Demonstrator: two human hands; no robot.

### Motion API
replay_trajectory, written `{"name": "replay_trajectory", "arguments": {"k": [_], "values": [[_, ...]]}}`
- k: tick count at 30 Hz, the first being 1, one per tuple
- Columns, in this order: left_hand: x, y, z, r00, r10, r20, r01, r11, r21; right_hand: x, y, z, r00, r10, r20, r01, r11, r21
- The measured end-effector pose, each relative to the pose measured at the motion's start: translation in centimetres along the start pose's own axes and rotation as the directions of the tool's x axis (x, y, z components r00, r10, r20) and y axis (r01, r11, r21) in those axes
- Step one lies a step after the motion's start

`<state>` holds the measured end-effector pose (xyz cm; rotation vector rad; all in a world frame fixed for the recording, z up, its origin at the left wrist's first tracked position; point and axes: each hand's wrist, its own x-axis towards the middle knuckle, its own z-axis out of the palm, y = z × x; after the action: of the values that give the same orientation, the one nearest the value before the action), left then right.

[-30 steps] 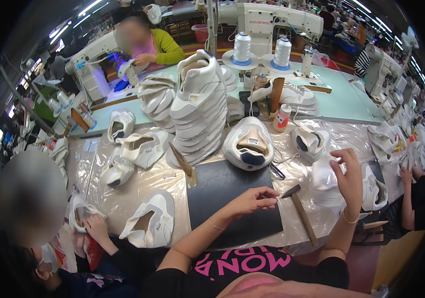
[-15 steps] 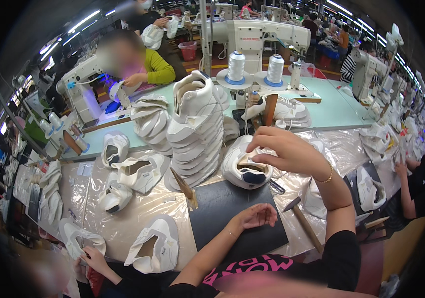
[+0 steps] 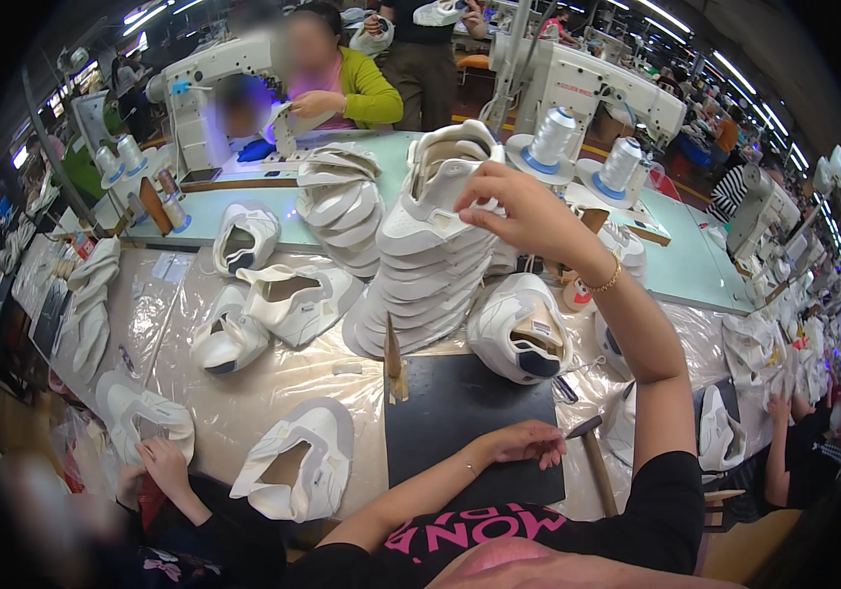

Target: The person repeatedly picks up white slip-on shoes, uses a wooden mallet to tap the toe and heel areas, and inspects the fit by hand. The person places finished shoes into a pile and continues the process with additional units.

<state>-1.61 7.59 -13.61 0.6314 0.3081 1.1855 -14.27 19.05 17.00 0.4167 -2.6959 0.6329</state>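
My right hand [image 3: 511,204] is raised beside the top of a tall stack of white and grey shoe uppers [image 3: 430,285]. Its fingers are bent and apart, with nothing visible in them; whether the fingertips touch the top upper I cannot tell. Low over a black cutting mat [image 3: 440,407] rests my left hand [image 3: 526,444], loosely curled, fingers apart and holding nothing. A single white shoe upper [image 3: 518,319] with a dark heel patch stands at the mat's far edge. To the right of my left hand lies a hammer [image 3: 597,471] with a wooden handle.
A pointed wooden stick [image 3: 393,353] stands by the mat's far left corner. Several loose uppers [image 3: 298,461] lie on the plastic-covered table at left. Behind are a second stack [image 3: 342,211], thread cones [image 3: 550,137] and sewing machines [image 3: 592,83]. A co-worker's hands [image 3: 160,466] hold an upper at lower left.
My right hand has moved from above the single upper to the top of the tall stack, up and left. The whole view has turned a little. My left hand stays over the mat.
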Motion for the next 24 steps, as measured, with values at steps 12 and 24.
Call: {"name": "replay_trajectory", "arguments": {"k": [12, 24], "values": [[0.8, -1.1, -0.2, 0.999, -0.034, -0.001, 0.034, 0.999, 0.017, 9.7, 6.0, 1.7, 0.948, 0.034, -0.317, -0.043, 0.999, -0.023], [1.3, -1.8, 0.1, 0.999, -0.018, -0.040, 0.018, 1.000, 0.004, 18.3, 13.4, 0.6, 0.830, 0.179, -0.529, -0.253, 0.965, -0.070]]}}
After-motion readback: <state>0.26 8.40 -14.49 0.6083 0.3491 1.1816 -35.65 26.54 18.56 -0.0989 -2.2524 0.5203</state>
